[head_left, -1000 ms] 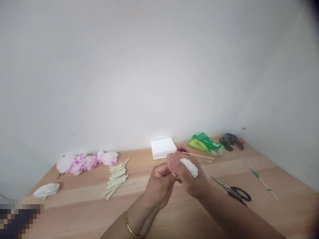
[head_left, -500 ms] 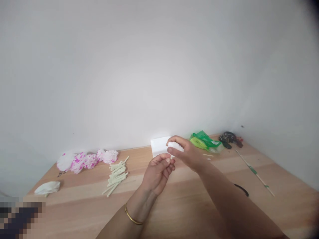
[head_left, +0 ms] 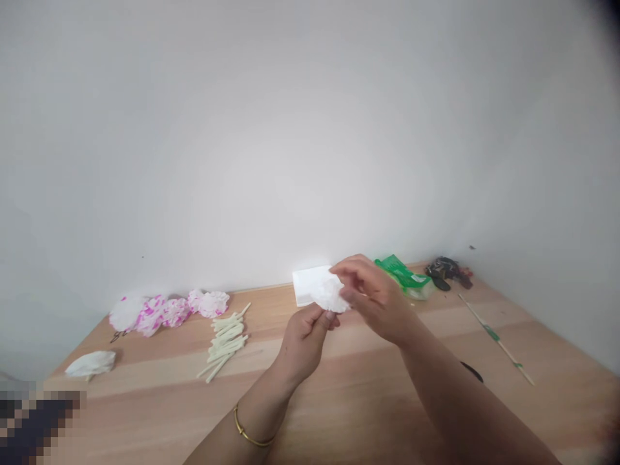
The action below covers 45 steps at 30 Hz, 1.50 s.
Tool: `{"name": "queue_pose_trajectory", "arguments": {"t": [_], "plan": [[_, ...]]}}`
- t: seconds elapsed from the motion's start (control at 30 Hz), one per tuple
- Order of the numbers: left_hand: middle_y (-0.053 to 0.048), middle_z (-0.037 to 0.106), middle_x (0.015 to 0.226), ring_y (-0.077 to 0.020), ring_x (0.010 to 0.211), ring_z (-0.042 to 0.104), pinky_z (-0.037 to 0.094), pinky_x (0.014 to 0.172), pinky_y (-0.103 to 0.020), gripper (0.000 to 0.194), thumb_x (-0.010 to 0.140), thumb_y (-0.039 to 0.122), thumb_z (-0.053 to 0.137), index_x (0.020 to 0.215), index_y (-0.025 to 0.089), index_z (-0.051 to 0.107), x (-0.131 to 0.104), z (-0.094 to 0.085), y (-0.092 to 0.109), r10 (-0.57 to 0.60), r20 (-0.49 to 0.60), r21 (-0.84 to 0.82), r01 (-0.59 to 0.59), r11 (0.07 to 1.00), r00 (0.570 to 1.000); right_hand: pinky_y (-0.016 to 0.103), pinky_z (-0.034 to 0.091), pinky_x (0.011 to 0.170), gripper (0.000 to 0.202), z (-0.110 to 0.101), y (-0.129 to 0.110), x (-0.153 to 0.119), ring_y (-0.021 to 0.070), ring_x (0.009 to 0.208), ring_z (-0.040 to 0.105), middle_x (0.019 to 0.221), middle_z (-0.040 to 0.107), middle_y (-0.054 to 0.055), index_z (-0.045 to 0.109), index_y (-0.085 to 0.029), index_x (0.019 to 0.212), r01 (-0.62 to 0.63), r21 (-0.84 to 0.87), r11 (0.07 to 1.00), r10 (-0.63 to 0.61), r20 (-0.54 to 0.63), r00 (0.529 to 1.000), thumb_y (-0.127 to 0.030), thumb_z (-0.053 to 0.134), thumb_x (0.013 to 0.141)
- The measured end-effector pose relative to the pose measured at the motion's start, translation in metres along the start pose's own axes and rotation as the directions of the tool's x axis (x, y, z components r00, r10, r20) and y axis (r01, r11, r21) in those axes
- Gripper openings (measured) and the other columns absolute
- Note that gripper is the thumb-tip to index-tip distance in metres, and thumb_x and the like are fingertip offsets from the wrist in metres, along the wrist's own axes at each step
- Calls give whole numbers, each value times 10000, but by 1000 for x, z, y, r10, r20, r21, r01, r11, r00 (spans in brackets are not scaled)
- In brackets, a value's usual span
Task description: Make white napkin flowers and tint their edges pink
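My left hand, with a gold bangle on its wrist, pinches the bottom of a ruffled white paper flower between thumb and fingers. Whatever lies inside that pinch is hidden. My right hand is just right of the flower, its fingers curved and apart, the thumb at the petals' edge. Whether the thumb presses the paper is hard to tell. Behind the flower, a white stack of paper lies against the wall, partly covered by it.
Pink-and-white paper flowers line the back left. A white paper bundle lies nearer. Pale sticks are piled left of my hands. At right are a green plastic bag, a dark tangled heap and a thin stick with green bands.
My right fingers have loosened from around the white paper and spread apart. The flower now shows wider and tilted. My left hand has turned, with its back more toward me.
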<state>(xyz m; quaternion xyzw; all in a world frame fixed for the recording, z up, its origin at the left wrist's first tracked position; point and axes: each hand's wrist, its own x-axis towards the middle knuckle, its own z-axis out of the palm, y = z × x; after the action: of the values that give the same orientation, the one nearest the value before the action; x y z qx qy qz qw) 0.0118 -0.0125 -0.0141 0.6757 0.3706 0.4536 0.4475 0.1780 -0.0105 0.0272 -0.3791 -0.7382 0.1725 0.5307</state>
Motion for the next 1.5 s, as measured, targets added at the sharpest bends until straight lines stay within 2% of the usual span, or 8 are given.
{"name": "queue_pose_trajectory", "arguments": {"t": [0.1, 0.23, 0.43, 0.73, 1.0, 1.2, 1.3, 1.5], "plan": [[-50, 667, 777, -195, 752, 564, 408, 734, -262, 218, 864, 267, 517, 826, 200, 721, 0, -1, -1, 132, -51, 32, -131, 991, 990, 394, 458, 839, 264, -9, -9, -5, 234, 973, 573, 1042, 621, 91, 619, -235, 1088, 157, -75, 985, -167, -148, 975, -300, 406, 947], [-74, 693, 948, -240, 943, 585, 383, 924, -321, 248, 874, 200, 488, 971, 224, 715, -2, -1, 3, 215, -80, 20, -214, 977, 973, 508, 300, 1037, 408, -11, -22, -10, 307, 1275, 413, 1320, 545, 73, 462, -279, 1340, 356, -231, 906, -345, 87, 935, -375, 387, 951], [-66, 690, 1040, -269, 1031, 570, 403, 922, -321, 230, 809, 198, 587, 998, 225, 715, -4, -6, 4, 159, -203, -94, -180, 979, 966, 513, 73, 1131, 646, -8, -27, -12, 303, 1413, 174, 1474, 385, 21, 335, -299, 1425, 472, -408, 781, -273, 456, 847, -569, 497, 862], [-77, 702, 939, -240, 878, 625, 477, 803, -331, 142, 772, 263, 626, 854, 204, 725, -3, -10, 4, 306, -189, -71, -324, 943, 933, 550, 92, 1132, 781, -14, -28, -13, 333, 1405, 190, 1444, 428, 73, 368, -282, 1410, 540, -381, 751, -377, 425, 823, -684, 526, 760], [-45, 664, 811, -168, 667, 599, 480, 631, -273, 233, 765, 293, 656, 984, 221, 625, -2, -9, 11, 203, -80, -282, -218, 934, 976, 391, 515, 793, 263, -24, -21, -17, 240, 961, 606, 1052, 644, 86, 589, -255, 1144, 221, -1, 975, -221, 5, 975, -312, 562, 889], [-35, 626, 639, -160, 622, 547, 431, 636, -269, 99, 707, 247, 725, 663, 162, 698, 1, -14, 1, 151, 124, -179, -128, 976, 981, 323, 491, 734, 98, -24, -31, -13, 170, 812, 600, 906, 659, 17, 624, -249, 927, 2, -95, 996, 13, 156, 988, -208, 579, 851], [-71, 683, 780, -202, 769, 601, 445, 709, -287, 124, 732, 256, 710, 794, 151, 732, 3, -13, 0, 81, 213, -275, -19, 961, 974, 288, 493, 711, 106, -24, -32, -11, 155, 797, 604, 869, 664, 1, 626, -246, 855, -80, -76, 994, 94, 205, 974, -199, 532, 871], [-137, 623, 1176, -278, 1032, 596, 482, 849, -384, 487, 762, 472, 662, 1155, 186, 629, 1, -10, 11, -64, 325, -741, 296, 603, 944, 240, 497, 618, 92, -25, -27, -9, 144, 735, 611, 777, 659, -10, 609, -232, 838, -227, -87, 970, 237, 126, 963, -214, 525, 871]]}}
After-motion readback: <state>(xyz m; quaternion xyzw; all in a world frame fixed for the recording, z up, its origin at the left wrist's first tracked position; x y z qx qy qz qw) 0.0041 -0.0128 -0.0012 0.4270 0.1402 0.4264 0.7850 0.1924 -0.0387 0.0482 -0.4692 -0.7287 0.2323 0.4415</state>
